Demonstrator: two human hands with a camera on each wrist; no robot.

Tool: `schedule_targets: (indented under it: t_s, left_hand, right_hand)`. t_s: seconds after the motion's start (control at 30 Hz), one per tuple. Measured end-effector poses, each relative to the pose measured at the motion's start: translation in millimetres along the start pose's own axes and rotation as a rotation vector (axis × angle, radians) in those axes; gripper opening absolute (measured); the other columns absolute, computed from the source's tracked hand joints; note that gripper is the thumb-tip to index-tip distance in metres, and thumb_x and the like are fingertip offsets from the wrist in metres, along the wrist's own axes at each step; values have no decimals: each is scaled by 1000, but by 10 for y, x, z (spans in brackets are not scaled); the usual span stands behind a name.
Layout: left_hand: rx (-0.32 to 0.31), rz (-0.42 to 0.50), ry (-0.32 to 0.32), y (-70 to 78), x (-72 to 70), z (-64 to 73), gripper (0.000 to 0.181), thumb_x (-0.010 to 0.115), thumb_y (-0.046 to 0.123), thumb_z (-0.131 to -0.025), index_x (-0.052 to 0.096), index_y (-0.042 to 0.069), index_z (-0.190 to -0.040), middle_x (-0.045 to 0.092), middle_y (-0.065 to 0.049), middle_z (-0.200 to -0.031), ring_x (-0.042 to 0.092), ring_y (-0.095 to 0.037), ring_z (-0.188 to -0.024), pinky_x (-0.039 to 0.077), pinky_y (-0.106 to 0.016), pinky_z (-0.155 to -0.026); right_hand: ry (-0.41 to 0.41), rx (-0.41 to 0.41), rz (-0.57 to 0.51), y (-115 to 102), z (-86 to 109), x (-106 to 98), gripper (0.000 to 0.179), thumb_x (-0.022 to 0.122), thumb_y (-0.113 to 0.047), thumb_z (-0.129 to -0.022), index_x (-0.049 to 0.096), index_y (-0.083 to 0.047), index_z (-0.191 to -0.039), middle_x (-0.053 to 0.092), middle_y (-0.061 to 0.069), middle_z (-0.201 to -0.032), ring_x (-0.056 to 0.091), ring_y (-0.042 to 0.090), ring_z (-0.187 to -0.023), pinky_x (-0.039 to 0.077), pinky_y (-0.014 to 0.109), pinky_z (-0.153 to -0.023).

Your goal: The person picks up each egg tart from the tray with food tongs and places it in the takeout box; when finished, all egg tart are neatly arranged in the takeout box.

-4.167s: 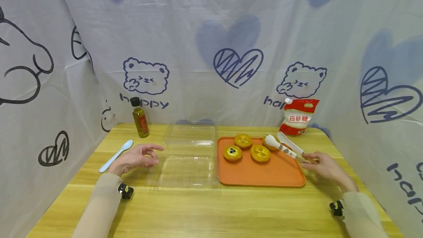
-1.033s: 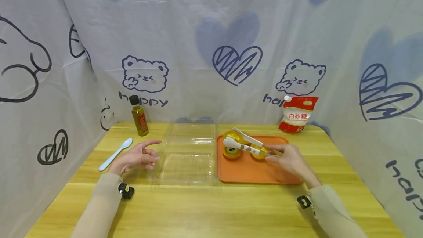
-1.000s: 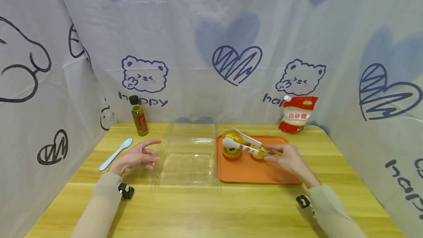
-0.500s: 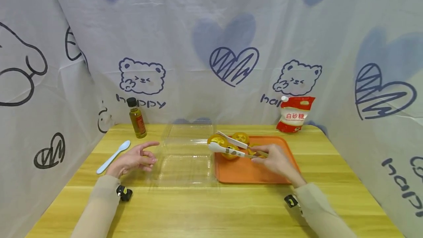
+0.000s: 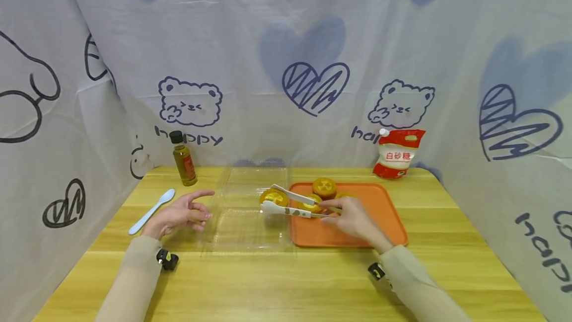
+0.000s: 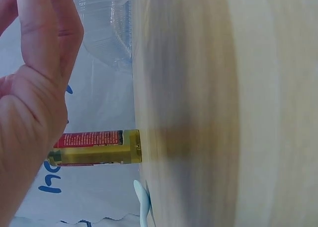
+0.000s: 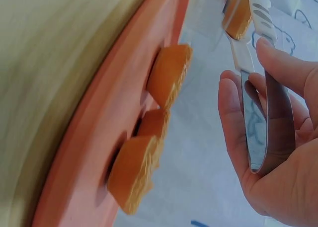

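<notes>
My right hand (image 5: 355,220) holds metal tongs (image 7: 254,130) with white tips, thumb on one arm and fingers on the other. An egg tart (image 5: 274,195) is pinched between the tips, over the right side of an opened clear plastic container (image 5: 246,237). Three more egg tarts stay on the orange tray (image 5: 385,207): one at the back (image 5: 323,188), a nearer tart (image 5: 309,204) partly behind the tongs, and a third (image 5: 345,195) mostly hidden by the hand. My left hand (image 5: 180,215) hovers beside the container's left edge, fingers relaxed, holding nothing.
Left of the container, a light blue spoon (image 5: 152,212) lies near the left hand. Behind it stands an oil bottle (image 5: 185,163) with a black cap. A red and white sugar bag (image 5: 397,155) stands at the back right, against the printed cloth (image 5: 250,93).
Over the last seconds my right hand brings the tongs left from the tray's right side. The tart from there now hangs over the container. My left hand stays nearly still.
</notes>
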State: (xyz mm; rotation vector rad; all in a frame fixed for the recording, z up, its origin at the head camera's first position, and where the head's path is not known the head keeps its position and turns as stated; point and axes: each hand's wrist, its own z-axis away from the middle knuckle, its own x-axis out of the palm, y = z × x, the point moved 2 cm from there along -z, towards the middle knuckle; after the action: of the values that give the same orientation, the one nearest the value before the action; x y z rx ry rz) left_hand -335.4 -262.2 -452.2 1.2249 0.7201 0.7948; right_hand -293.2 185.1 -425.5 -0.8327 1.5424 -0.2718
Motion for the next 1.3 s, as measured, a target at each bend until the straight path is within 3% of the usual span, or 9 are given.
schedule_targets:
  t_s: [0.23, 0.47, 0.83, 1.2, 1.3]
  left_hand:
    - [-10, 28, 4, 3, 4, 10, 85, 65, -2, -90, 12, 5, -156, 62, -6, -87, 65, -15, -72, 63, -33, -67]
    - [-16, 21, -4, 9, 11, 8, 86, 65, -3, -90, 10, 4, -156, 63, -4, -85, 65, -15, -71, 63, -34, -68]
    - [-18, 2, 2, 11, 4, 9, 86, 67, -1, -90, 12, 4, -156, 64, -3, -87, 65, -15, -71, 63, -35, -68]
    - [-24, 3, 21, 2, -15, 32, 85, 66, -2, -90, 13, 5, -156, 63, -6, -88, 65, -16, -71, 63, -35, -68]
    - [-19, 11, 13, -10, -2, 18, 84, 66, -1, -90, 14, 5, -156, 63, -7, -89, 65, -16, -72, 63, -34, -68]
  right_hand:
    - [-21, 8, 5, -97, -50, 143, 35, 81, -19, -81, 75, -18, -115, 75, -2, -104, 56, 13, -77, 44, 28, -72]
    - [-40, -14, 20, -197, -85, 236, 37, 82, -19, -79, 75, -18, -115, 75, 2, -102, 50, 15, -68, 39, 26, -62]
    - [-48, -33, 48, -288, -128, 280, 35, 81, -20, -81, 75, -20, -116, 75, 2, -108, 50, 13, -71, 38, 26, -62]
    - [-75, -57, 24, -351, -171, 333, 34, 79, -19, -83, 74, -14, -117, 74, 4, -110, 59, 14, -82, 46, 29, -71]
    - [-74, -64, 34, -370, -172, 327, 34, 78, -20, -85, 73, -15, -118, 74, 5, -109, 52, 13, -70, 42, 28, -66]
